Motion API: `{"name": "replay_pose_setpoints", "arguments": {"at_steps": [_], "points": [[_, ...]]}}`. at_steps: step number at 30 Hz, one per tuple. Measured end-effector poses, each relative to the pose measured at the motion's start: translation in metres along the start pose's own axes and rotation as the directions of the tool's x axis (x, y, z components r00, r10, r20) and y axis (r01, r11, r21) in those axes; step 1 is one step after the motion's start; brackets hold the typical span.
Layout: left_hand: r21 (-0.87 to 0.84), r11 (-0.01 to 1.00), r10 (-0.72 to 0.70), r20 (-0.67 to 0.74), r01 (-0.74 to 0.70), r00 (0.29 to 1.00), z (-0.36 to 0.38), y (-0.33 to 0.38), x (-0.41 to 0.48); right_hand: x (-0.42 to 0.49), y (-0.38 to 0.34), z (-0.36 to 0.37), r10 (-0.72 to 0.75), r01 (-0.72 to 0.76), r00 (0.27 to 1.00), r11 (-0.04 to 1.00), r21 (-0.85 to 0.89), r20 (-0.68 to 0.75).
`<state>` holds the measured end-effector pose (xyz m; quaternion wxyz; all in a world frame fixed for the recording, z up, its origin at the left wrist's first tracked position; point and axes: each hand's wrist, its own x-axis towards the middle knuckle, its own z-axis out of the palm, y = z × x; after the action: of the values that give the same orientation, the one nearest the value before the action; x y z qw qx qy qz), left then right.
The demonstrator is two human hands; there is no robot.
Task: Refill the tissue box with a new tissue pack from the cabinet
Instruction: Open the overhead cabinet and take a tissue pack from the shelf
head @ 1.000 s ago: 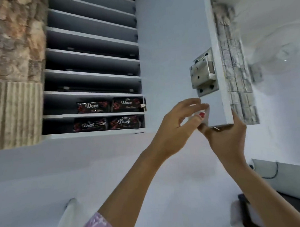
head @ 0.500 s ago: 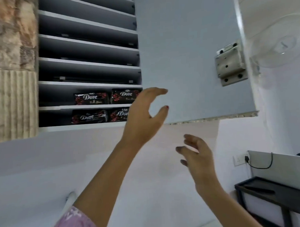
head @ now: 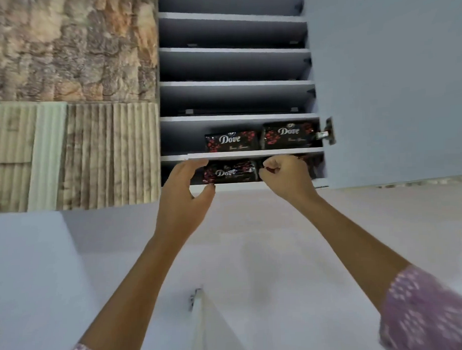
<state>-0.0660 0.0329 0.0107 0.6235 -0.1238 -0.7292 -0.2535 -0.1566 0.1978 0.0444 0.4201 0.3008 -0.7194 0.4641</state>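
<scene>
The wall cabinet (head: 237, 83) stands open overhead, and several black Dove tissue packs lie on its two lowest shelves. Two packs (head: 231, 140) (head: 288, 135) sit on the upper of these. A third pack (head: 231, 172) lies on the bottom shelf between my hands. My left hand (head: 184, 194) is open at that pack's left end, fingers inside the shelf and thumb below its front edge. My right hand (head: 286, 176) is curled at its right end and hides most of another pack (head: 314, 164) behind it. Whether its fingers grip a pack is not visible.
The open cabinet door (head: 391, 85) hangs to the right with a hinge (head: 328, 132) at its inner edge. The upper shelves hold no packs. Stone-patterned wall cladding (head: 70, 102) borders the cabinet on the left. A white panel edge (head: 201, 320) rises below, between my forearms.
Both hands have left the cabinet door and risen to the bottom shelf. The view has swung right, so the shelves now sit in the middle. My right hand has curled closed.
</scene>
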Motion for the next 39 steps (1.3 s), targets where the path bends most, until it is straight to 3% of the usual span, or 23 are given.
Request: {"name": "replay_pose_setpoints", "arguments": {"at_steps": [4,10,13,15,19,21,23,26,28,33,39], "points": [[0.095,0.995,0.012,-0.014,-0.010,1.000,0.007,-0.038,0.005,0.044,0.018,0.042,0.044,-0.032,0.996,0.987,-0.155,0.079],[0.165,0.986,-0.024,-0.036,0.030,0.999,0.008,-0.070,0.012,0.068,0.026,0.080,0.099,-0.121,0.990,0.963,-0.242,-0.101],[0.149,0.988,-0.038,-0.046,0.045,0.998,0.009,-0.074,0.011,0.069,0.032,0.085,0.091,-0.118,0.979,0.983,-0.141,-0.183],[0.100,0.991,-0.078,-0.062,0.084,0.995,0.011,-0.072,0.009,0.063,0.033,0.080,0.059,-0.057,0.971,0.998,0.015,-0.230],[-0.101,0.965,-0.253,-0.149,0.240,0.956,0.019,-0.054,-0.001,0.037,0.023,0.058,0.025,0.064,0.928,0.972,0.225,-0.372],[-0.281,0.874,-0.446,-0.142,0.396,0.883,0.024,-0.039,-0.007,0.024,0.018,0.050,0.016,0.083,0.940,0.958,0.274,-0.341],[-0.520,0.624,-0.678,0.011,0.583,0.735,0.026,-0.023,-0.010,0.013,0.014,0.044,-0.049,0.090,0.988,0.950,0.298,-0.144],[-0.704,0.184,-0.806,0.291,0.686,0.515,0.023,-0.006,-0.012,0.003,0.012,0.040,-0.173,0.174,0.966,0.985,0.010,0.191],[-0.729,0.040,-0.809,0.377,0.683,0.450,0.019,0.000,-0.016,0.003,0.011,0.042,-0.238,0.263,0.956,0.954,-0.142,0.172],[-0.762,-0.134,-0.771,0.482,0.633,0.417,0.015,0.021,-0.030,-0.019,-0.003,0.027,-0.355,0.344,0.933,0.928,-0.143,-0.058],[-0.880,-0.134,-0.759,0.387,0.456,0.524,0.030,0.096,-0.078,-0.123,-0.026,-0.010,-0.356,0.290,0.874,0.928,-0.232,-0.330]]}}
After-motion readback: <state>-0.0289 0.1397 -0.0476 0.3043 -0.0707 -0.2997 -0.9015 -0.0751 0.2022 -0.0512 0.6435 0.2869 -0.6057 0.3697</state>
